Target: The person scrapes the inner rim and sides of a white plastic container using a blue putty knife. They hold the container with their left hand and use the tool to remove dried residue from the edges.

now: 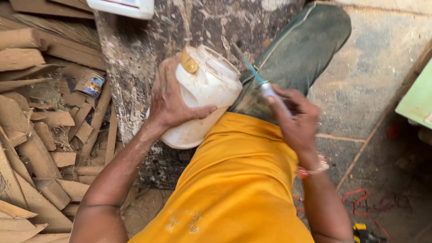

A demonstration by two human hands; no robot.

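Observation:
My left hand (173, 96) grips a large white plastic jug (211, 87) that lies tilted against my lap, its mouth pointing up and away. A yellow cap piece (189, 62) sits by its neck under my fingers. My right hand (292, 119) holds a thin tool with a white handle and teal shaft (258, 78), its tip raised beside the jug's mouth. I wear a yellow shirt and dark trousers.
A stained, rough workbench surface (144, 49) lies ahead. Wood offcuts (40, 135) and a small printed can (92, 84) are piled at left. Red wire (360, 200) lies on the concrete floor at right; a green board edge (418, 99) is at far right.

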